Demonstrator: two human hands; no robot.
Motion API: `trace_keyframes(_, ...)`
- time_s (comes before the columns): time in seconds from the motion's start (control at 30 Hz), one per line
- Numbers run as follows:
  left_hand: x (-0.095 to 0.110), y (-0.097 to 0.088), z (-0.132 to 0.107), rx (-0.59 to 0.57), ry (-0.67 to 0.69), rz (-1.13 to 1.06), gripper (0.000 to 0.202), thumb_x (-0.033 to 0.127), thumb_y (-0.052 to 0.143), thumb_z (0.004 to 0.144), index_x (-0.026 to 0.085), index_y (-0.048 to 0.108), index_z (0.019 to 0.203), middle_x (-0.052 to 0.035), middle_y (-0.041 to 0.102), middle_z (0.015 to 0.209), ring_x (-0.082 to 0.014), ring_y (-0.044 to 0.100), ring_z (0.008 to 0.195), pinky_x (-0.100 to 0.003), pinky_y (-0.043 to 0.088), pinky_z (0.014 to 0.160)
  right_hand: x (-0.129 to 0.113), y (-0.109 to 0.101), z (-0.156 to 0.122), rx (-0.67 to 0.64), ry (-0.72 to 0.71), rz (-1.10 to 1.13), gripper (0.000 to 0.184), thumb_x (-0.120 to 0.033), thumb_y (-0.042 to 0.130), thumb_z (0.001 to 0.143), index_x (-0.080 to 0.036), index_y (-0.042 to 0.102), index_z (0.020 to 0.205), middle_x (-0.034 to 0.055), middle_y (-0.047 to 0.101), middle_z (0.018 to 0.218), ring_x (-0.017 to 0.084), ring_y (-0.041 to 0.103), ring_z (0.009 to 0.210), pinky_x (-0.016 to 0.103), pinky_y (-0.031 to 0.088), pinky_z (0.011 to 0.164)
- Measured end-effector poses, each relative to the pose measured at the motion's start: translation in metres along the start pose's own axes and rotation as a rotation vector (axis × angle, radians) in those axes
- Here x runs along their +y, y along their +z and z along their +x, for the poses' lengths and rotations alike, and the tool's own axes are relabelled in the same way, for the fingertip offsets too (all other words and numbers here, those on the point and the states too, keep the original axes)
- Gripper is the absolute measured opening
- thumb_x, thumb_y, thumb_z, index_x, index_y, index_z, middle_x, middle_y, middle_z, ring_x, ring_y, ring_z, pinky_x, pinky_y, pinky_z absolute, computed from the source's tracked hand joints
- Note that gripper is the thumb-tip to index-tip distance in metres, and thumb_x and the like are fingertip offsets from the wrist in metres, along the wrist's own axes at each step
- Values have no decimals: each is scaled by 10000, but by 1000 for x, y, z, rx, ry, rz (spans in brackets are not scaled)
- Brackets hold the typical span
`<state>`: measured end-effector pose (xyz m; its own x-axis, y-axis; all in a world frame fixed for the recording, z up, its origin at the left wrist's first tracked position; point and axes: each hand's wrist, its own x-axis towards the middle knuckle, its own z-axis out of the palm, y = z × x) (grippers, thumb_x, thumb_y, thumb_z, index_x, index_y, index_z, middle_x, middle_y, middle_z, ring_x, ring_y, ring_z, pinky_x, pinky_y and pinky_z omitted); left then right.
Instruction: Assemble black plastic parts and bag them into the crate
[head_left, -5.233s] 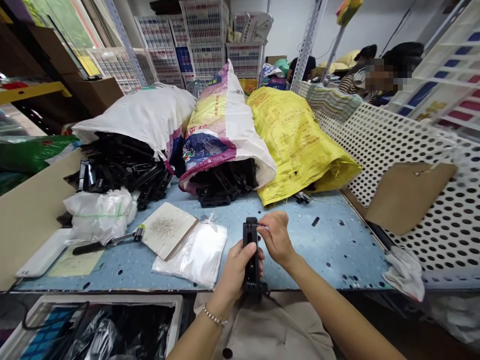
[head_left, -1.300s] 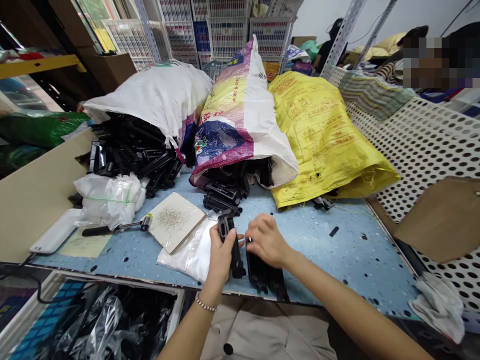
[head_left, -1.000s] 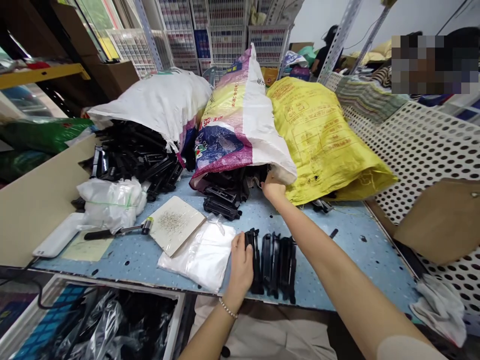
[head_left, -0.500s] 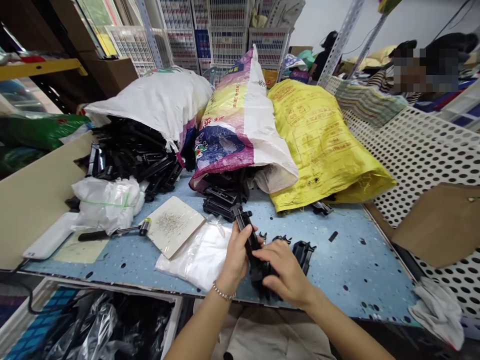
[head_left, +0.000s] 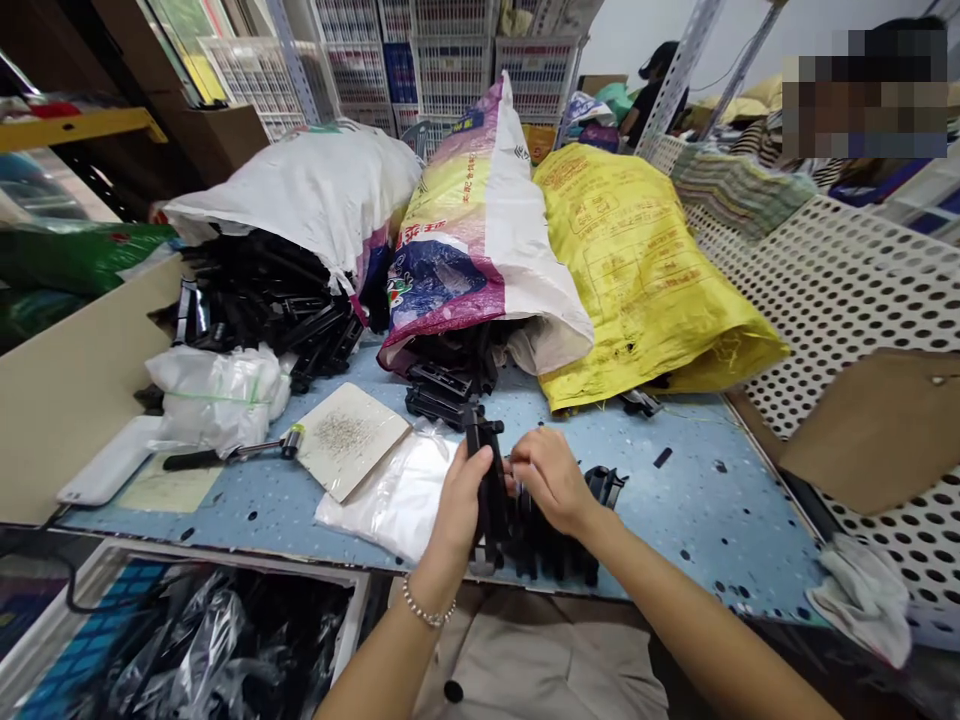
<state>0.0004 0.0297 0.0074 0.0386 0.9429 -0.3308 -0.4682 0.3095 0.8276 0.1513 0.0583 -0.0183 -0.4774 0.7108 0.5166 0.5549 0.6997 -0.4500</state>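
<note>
My left hand [head_left: 459, 505] is wrapped around a long black plastic part [head_left: 489, 500], held upright and slightly tilted just above the table's front edge. My right hand [head_left: 553, 478] is curled, fingertips pinched together close to the right side of that part. What those fingertips hold, if anything, is hidden. Below and beside my right hand stand several similar black parts [head_left: 605, 488] in a row, partly covered by the hand and forearm. A clear plastic bag packet [head_left: 375, 515] lies flat to the left of my left hand.
Three woven sacks, white [head_left: 292, 185], purple-and-white [head_left: 450, 270] and yellow [head_left: 637, 270], stand behind, black parts spilling out. At left are a tile with tiny bits [head_left: 345, 440], a small hammer [head_left: 199, 460] and bundled bags [head_left: 217, 395]. A perforated white panel [head_left: 847, 290] borders the right.
My right hand has lifted off the black part's face and moved slightly up, its fingers now curled. The part has turned more upright in my left hand.
</note>
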Motion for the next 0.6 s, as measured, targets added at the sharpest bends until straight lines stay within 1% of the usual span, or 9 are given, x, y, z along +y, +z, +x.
trace_keyframes(0.07,4,-5,4,54,18,20,369,489,624,751,151,584,894,-10,630,676,-132,598,574,-222,480,538,-13,8,-16,1,-137,32,367,-502,325,951,-202,532,907,50,587,831,196,496,782,384,371,772)
trace_keyframes(0.13,4,-11,8,70,6,49,394,513,621,748,144,607,886,-17,633,666,-141,599,578,-231,477,541,-21,17,-30,31,-243,8,312,-452,363,954,-201,542,900,40,582,786,189,483,743,377,370,749)
trace_keyframes(0.2,0,-18,12,79,9,85,411,513,629,743,148,622,930,-29,653,715,-169,630,630,-257,498,579,-21,22,-35,11,-242,-6,275,-369,364,967,-203,539,835,16,554,700,172,465,679,352,367,712)
trace_keyframes(0.27,-9,-29,18,104,80,152,403,469,640,748,167,623,1014,-59,683,884,-221,665,816,-302,525,700,-14,21,-26,-72,-185,24,284,-363,372,969,-204,528,792,8,551,679,164,476,666,338,373,704)
trace_keyframes(0.33,-24,-40,23,148,186,255,411,386,638,760,190,599,1119,-88,643,1152,-265,585,1112,-364,473,927,-2,18,-4,-139,-100,50,283,-383,373,968,-204,533,818,21,580,731,167,509,707,329,393,721)
trace_keyframes(0.4,-45,-46,26,177,235,367,456,309,607,775,200,553,1215,-91,531,1350,-267,426,1305,-404,315,1100,11,21,28,-161,19,0,276,-379,355,973,-203,552,893,44,606,820,180,537,785,324,411,751)
trace_keyframes(0.47,-69,-46,25,176,246,455,487,264,566,787,194,521,1267,-95,455,1428,-257,340,1368,-416,199,1160,22,33,63,-185,145,-116,263,-336,338,979,-200,562,998,71,621,939,196,548,901,323,418,805)
trace_keyframes(0.53,-89,-39,22,149,283,522,491,234,531,795,188,514,1284,-106,422,1452,-252,318,1380,-421,166,1173,32,53,96,-219,222,-206,267,-288,347,974,-187,538,1131,102,613,1072,216,534,1012,338,409,858)
trace_keyframes(0.6,-101,-34,21,132,331,555,486,220,522,796,185,520,1281,-116,414,1454,-255,309,1383,-435,157,1175,40,72,121,-239,248,-237,303,-254,400,950,-158,505,1218,139,603,1121,248,528,1046,374,401,875)
